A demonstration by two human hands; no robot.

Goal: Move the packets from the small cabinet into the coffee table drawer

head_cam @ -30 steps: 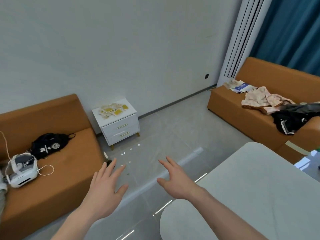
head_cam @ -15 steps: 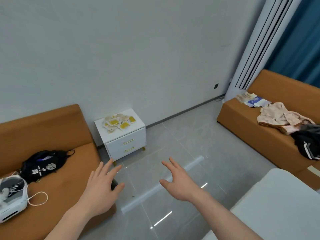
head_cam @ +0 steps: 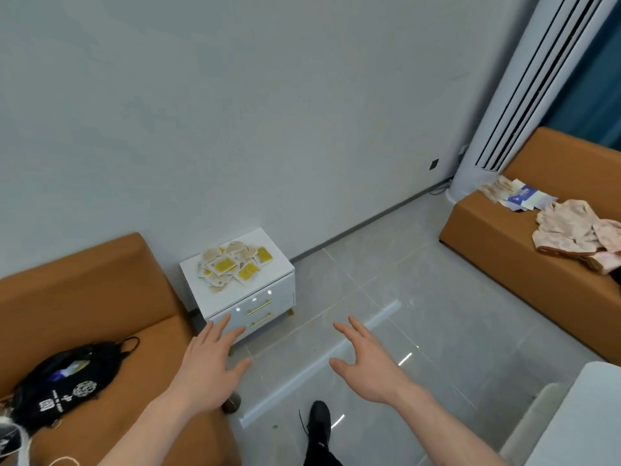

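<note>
A small white cabinet with two gold-handled drawers stands against the wall. Several yellow and beige packets lie in a loose pile on its top. My left hand is held out, open and empty, in front of the cabinet's lower left corner and short of it. My right hand hovers over the floor to the right, fingers spread, holding nothing. The white coffee table shows only as a corner at the bottom right; its drawer is not in view.
An orange sofa at the left carries a black bag. Another orange sofa at the right holds clothes and papers. A tall white air conditioner stands in the corner. My black shoe is on the grey tile floor.
The view has moved forward and to the left, toward the small cabinet, which now looks larger and closer. The coffee table has slid off to the right edge. Both hands stay open and empty.
</note>
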